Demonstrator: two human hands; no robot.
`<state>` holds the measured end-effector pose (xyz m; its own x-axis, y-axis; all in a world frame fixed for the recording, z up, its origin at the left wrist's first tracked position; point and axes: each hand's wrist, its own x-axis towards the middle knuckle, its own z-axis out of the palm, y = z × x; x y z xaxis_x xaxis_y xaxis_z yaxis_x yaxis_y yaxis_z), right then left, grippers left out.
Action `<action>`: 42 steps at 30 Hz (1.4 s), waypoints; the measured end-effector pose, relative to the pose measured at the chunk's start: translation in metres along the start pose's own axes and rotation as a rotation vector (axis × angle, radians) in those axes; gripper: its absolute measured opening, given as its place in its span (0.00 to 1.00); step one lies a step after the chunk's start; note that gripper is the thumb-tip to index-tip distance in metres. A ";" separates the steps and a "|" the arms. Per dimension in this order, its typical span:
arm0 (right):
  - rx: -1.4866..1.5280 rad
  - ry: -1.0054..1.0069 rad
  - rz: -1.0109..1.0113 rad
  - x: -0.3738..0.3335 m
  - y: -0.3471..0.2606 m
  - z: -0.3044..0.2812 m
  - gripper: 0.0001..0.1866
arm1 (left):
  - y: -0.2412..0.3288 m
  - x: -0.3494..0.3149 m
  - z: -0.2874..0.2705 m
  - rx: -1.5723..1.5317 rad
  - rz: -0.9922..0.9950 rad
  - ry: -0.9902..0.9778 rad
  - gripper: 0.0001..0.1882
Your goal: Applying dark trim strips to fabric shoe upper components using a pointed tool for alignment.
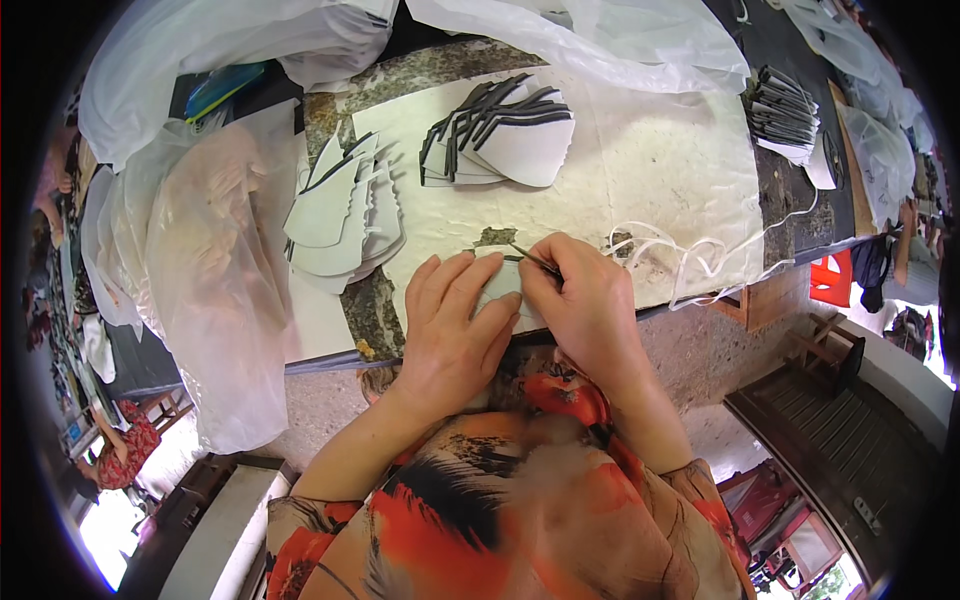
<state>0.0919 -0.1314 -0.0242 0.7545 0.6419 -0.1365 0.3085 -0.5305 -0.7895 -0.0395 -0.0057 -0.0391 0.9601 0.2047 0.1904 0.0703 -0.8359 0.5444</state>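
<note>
My left hand (pixel 450 325) lies curved over a small pale cut piece (pixel 500 285) at the table's near edge, fingers and thumb pressing on it. Close beside it, my right hand (pixel 590 305) pinches a thin dark strip (pixel 538 260) that reaches over the piece's upper edge. Whether the strip is part of the piece is hard to tell. Beyond my hands lies a fanned pile of white cut pieces with black edges (pixel 525 145). More white pieces with wavy edges (pixel 345 225) overlap to the left.
A white sheet (pixel 660 150) covers the worn tabletop. Loose white ribbon (pixel 690 255) trails at the right. Clear plastic bags (pixel 215 270) hang at the left, with more plastic (pixel 600 45) along the back. Another stack of dark-edged pieces (pixel 785 115) stands far right. Another person (pixel 125 445) is at the left.
</note>
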 end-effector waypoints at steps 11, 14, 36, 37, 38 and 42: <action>0.117 -0.202 0.320 0.002 -0.009 -0.029 0.08 | 0.001 0.002 -0.004 0.039 -0.008 -0.059 0.10; 0.042 -0.118 0.159 0.002 0.010 -0.029 0.10 | -0.001 0.002 -0.003 -0.006 0.005 -0.042 0.10; -0.146 -0.075 -0.030 0.014 0.019 -0.041 0.08 | 0.010 0.008 -0.003 0.094 -0.031 -0.095 0.25; -0.139 -0.078 -0.037 0.014 0.021 -0.041 0.08 | 0.011 0.007 -0.002 0.112 -0.027 -0.091 0.25; -0.140 -0.077 -0.038 0.015 0.021 -0.042 0.08 | 0.012 0.008 -0.002 0.111 -0.026 -0.090 0.25; -0.129 -0.071 -0.054 0.016 0.023 -0.044 0.08 | 0.015 0.010 -0.003 0.124 -0.038 -0.092 0.25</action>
<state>0.1363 -0.1573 -0.0180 0.6933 0.7067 -0.1411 0.4234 -0.5579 -0.7138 -0.0298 -0.0153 -0.0269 0.9764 0.1949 0.0926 0.1349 -0.8861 0.4435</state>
